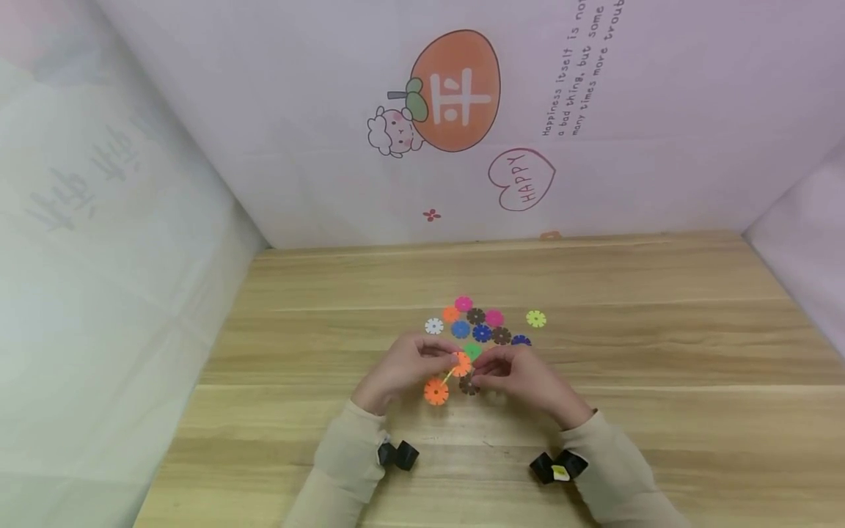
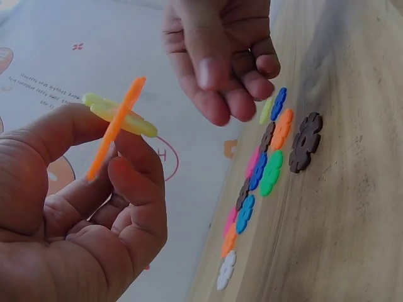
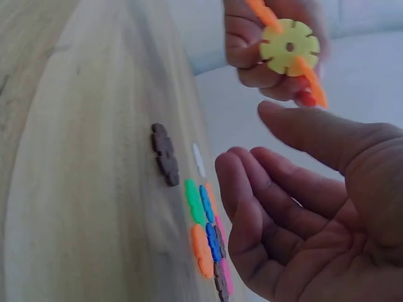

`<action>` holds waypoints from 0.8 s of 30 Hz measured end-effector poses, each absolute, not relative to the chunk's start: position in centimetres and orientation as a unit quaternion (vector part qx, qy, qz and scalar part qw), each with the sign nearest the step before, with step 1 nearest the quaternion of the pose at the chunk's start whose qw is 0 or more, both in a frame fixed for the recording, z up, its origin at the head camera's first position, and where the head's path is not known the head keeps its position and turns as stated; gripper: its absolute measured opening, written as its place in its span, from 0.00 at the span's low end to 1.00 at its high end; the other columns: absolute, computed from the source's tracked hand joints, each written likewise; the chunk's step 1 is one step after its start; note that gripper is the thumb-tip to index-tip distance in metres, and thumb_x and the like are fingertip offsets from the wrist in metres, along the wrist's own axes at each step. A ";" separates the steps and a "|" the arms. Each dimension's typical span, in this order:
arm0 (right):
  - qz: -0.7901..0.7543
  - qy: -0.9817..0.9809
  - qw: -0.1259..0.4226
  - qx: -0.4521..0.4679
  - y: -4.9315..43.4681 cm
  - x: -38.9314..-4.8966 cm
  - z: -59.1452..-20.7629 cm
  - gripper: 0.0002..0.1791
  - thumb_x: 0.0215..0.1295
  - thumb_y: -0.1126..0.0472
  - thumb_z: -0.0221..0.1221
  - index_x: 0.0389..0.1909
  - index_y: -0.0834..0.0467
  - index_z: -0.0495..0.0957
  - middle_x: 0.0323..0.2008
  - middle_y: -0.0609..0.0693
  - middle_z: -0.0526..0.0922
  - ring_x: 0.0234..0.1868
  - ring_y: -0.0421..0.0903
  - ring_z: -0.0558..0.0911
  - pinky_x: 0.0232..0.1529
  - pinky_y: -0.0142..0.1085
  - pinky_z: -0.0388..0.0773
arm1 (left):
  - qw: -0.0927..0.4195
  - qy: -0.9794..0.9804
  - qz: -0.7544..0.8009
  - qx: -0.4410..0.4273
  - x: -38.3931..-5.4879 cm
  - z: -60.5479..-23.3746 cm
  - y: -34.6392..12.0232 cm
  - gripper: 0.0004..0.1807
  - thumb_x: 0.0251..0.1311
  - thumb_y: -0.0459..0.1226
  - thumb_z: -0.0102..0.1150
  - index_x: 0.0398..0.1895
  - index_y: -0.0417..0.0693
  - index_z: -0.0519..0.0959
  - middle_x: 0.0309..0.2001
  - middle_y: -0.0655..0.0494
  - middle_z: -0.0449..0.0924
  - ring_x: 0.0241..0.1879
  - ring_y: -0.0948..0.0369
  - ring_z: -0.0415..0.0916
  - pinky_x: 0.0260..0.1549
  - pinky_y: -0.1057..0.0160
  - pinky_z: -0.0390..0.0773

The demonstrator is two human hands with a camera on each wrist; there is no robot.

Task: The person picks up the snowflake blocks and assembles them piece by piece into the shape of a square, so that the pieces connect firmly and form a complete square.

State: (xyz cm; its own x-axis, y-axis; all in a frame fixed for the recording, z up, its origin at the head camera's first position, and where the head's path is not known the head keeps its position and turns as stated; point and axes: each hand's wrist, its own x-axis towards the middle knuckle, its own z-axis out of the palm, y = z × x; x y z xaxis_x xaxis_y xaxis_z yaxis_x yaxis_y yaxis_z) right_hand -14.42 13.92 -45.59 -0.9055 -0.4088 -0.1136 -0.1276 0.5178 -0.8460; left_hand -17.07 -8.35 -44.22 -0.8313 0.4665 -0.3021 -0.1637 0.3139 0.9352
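Observation:
My left hand (image 1: 409, 363) pinches a joined piece made of slotted plastic snowflake discs. In it a yellow disc (image 3: 289, 47) is slotted between two orange discs, one near the fingertips (image 1: 461, 364) and one lower (image 1: 436, 392). Facing it, my right hand (image 1: 521, 374) is held with thumb and fingers apart and loosely bent, nothing between them. In the right wrist view, its thumb tip is just below the joined piece. A brown disc (image 2: 306, 143) lies flat on the table beneath the hands, partly covered by the right fingertips in the head view.
Beyond the hands, loose discs lie in a cluster on the wooden table (image 1: 297, 352), among them green (image 1: 472, 351), blue (image 1: 460, 329), pink (image 1: 463, 303) and white (image 1: 433, 325). A yellow disc (image 1: 536, 318) sits apart at right. Printed cloth (image 1: 317, 147) hangs behind the table.

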 end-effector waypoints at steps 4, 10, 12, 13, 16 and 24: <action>-0.427 0.880 0.131 -0.164 13.3 -14.5 -46.0 0.14 0.54 0.55 0.66 0.39 0.57 0.81 0.32 0.45 0.84 0.33 0.38 0.80 0.34 0.28 0.78 | 0.278 0.754 0.589 0.086 -17.1 -44.2 -8.5 0.11 0.55 0.42 0.64 0.41 0.53 0.83 0.38 0.56 0.83 0.37 0.61 0.79 0.39 0.62 0.79; -0.395 0.896 0.128 -0.158 12.5 -14.6 -46.7 0.12 0.53 0.58 0.67 0.38 0.55 0.82 0.31 0.43 0.82 0.32 0.37 0.79 0.31 0.28 0.77 | 0.278 0.750 0.594 0.089 -17.1 -43.9 -8.7 0.11 0.56 0.41 0.63 0.42 0.51 0.83 0.38 0.55 0.83 0.37 0.62 0.79 0.39 0.62 0.79; -0.387 0.900 0.125 -0.157 12.3 -14.6 -46.8 0.11 0.52 0.58 0.68 0.37 0.54 0.82 0.30 0.42 0.82 0.31 0.37 0.78 0.31 0.29 0.77 | 0.280 0.751 0.592 0.087 -17.1 -43.8 -8.6 0.11 0.56 0.41 0.63 0.43 0.51 0.83 0.38 0.55 0.83 0.37 0.62 0.79 0.39 0.62 0.79; -0.383 0.902 0.121 -0.157 12.3 -14.6 -46.9 0.10 0.52 0.58 0.68 0.36 0.53 0.82 0.30 0.41 0.81 0.31 0.37 0.78 0.31 0.30 0.76 | 0.281 0.750 0.593 0.087 -17.1 -43.8 -8.6 0.11 0.56 0.41 0.63 0.43 0.51 0.83 0.38 0.55 0.83 0.37 0.62 0.79 0.39 0.62 0.79; -0.368 0.909 0.108 -0.162 12.0 -14.5 -47.0 0.09 0.51 0.58 0.68 0.34 0.52 0.83 0.28 0.40 0.80 0.30 0.36 0.76 0.31 0.30 0.75 | 0.283 0.748 0.594 0.085 -17.1 -43.8 -8.6 0.11 0.56 0.40 0.63 0.42 0.50 0.83 0.38 0.55 0.83 0.37 0.62 0.79 0.40 0.61 0.79; -0.335 0.917 0.071 -0.205 11.7 -14.6 -47.4 0.08 0.49 0.59 0.69 0.32 0.52 0.83 0.26 0.41 0.79 0.28 0.38 0.75 0.31 0.29 0.73 | 0.286 0.748 0.592 0.089 -17.1 -43.6 -8.6 0.10 0.57 0.39 0.63 0.41 0.50 0.83 0.36 0.54 0.83 0.35 0.62 0.79 0.35 0.63 0.79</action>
State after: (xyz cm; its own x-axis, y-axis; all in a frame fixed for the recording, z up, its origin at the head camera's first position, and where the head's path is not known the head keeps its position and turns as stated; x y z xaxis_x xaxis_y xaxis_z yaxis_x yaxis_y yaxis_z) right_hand -14.62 11.66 -47.40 -0.9057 -0.4238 0.0061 -0.3281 0.6919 -0.6431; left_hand -17.12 -8.59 -43.63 -0.8204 0.4725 -0.3220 -0.2047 0.2831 0.9370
